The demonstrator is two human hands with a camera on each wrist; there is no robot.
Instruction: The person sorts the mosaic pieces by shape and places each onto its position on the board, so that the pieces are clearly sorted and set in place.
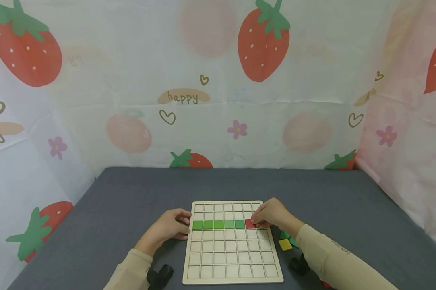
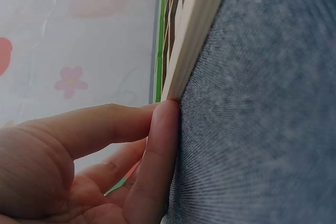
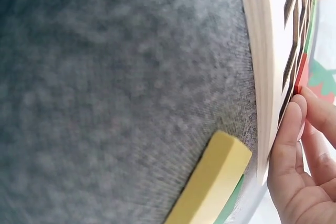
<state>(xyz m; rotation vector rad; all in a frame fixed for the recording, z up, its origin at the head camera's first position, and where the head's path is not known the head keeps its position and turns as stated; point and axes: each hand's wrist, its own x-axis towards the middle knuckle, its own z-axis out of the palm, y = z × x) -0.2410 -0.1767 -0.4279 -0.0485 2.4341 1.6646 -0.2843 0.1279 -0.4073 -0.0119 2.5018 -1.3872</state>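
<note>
A pale wooden grid board [image 1: 219, 245] lies flat on the dark cloth, upright to my view. One row holds several green square tiles [image 1: 218, 224], with a red tile [image 1: 250, 223] at their right end. My left hand [image 1: 168, 226] is at the board's left side; in the left wrist view its fingertips [image 2: 167, 114] touch the wooden edge. My right hand [image 1: 273, 215] reaches over the right edge and pinches at the red tile with thumb and fingers. Those fingertips [image 3: 295, 106] partly hide the tile's near end.
Right of the board lie a yellow tile [image 1: 285, 244] and green pieces [image 1: 284, 235], partly behind the right forearm. Black wrist straps or mounts [image 1: 160, 276] show below the sleeves. A strawberry-print curtain [image 1: 218, 133] closes off the back and sides of the table.
</note>
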